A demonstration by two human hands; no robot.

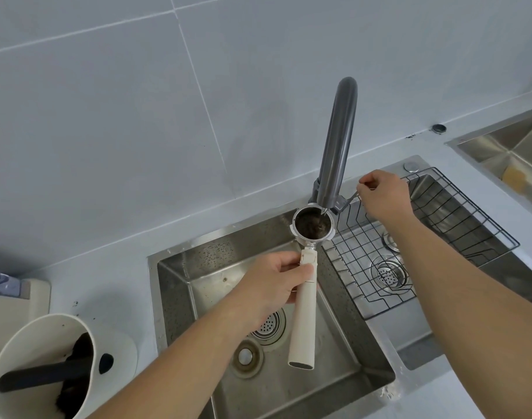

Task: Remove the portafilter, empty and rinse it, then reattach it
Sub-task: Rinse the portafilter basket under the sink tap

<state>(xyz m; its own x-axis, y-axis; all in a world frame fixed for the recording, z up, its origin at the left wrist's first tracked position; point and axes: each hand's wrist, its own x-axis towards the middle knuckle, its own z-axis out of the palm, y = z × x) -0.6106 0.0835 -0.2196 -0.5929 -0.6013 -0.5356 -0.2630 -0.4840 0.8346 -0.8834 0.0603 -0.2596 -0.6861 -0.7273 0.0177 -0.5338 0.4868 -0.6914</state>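
Portafilter (307, 261) is over the steel sink (174, 267), long axis running 12 to 6 o'clock: basket at 12, cup up under the grey faucet (337, 146) spout, cream handle end at 6. Basket holds dark, wet coffee residue. Left hand (274, 282) is clamped round the upper handle. Right hand (385, 195) at 2 o'clock pinches the thin faucet lever. Wire rack (425, 237) sits in the right basin. Knock box (44, 367) at 8 o'clock holds spent grounds and a dark bar.
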